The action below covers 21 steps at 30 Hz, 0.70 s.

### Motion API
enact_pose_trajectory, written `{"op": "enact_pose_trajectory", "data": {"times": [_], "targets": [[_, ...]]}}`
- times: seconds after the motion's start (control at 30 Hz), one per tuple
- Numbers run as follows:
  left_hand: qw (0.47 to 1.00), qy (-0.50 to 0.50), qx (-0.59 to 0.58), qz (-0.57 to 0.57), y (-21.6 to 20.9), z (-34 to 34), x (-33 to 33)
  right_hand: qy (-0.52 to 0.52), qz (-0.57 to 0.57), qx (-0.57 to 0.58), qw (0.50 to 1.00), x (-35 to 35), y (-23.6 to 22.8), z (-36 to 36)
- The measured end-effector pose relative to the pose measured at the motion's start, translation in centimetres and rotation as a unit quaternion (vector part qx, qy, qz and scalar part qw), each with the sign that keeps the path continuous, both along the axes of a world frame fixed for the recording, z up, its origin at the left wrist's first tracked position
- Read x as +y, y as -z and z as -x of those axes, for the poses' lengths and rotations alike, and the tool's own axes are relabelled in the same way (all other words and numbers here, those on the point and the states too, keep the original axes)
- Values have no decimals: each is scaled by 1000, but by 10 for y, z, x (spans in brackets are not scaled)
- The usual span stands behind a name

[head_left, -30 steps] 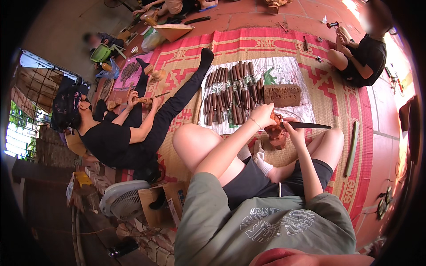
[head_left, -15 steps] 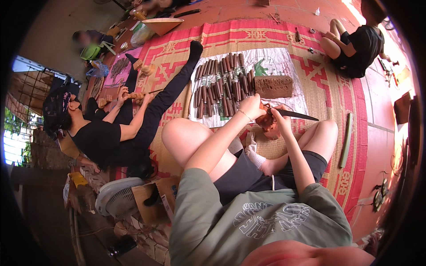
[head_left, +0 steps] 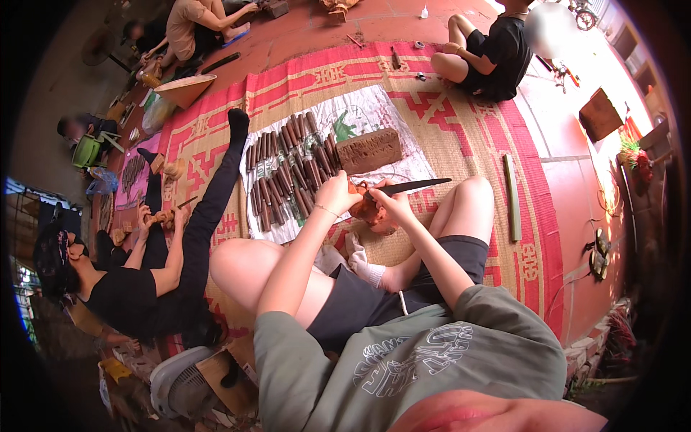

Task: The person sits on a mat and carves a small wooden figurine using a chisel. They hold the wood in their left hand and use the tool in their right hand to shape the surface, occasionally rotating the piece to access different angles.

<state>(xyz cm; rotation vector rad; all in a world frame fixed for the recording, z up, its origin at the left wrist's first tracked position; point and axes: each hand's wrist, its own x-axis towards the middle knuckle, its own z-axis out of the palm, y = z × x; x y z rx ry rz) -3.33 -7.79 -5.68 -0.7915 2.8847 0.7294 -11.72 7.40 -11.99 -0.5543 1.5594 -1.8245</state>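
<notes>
Over my crossed legs, my left hand (head_left: 337, 194) is closed on a reddish-brown carved wood piece (head_left: 374, 216). Pressed against the same piece, my right hand (head_left: 392, 205) has its fingers closed around a long dark tapered blade (head_left: 421, 184), whose point sticks out to the right. Whether it is a knife or a file I cannot tell. My fingers hide part of the carving and the blade's other end. Just beyond my hands, rows of wooden-handled tools (head_left: 291, 165) lie on a white sheet (head_left: 360, 108), beside a brown rectangular block (head_left: 369, 150).
A red and tan woven mat (head_left: 439, 115) spreads under me. To my left, a person in black (head_left: 122, 295) works on a wooden piece, legs stretched along the sheet. Another person (head_left: 497, 54) sits far right. A green strip (head_left: 512, 198) lies right; a fan (head_left: 183, 381) stands behind left.
The view has swung to the right, so the mat, tools and people appear farther left. Both my hands stay on the carving, and the blade still points right.
</notes>
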Motion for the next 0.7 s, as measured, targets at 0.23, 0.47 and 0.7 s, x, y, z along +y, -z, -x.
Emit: {"op": "enact_pose_trajectory", "data": {"times": [0.23,0.47,0.7], "targets": [[1000,7,5,9,-8,3,7,7,9,-9,1000,4,-2,4],[1000,12,-5,28,-6,5,4,2,7,-21,1000,15,25,18],[999,18,10,25,-5,5,9,-25,4,-17,1000,13,17,22]]}}
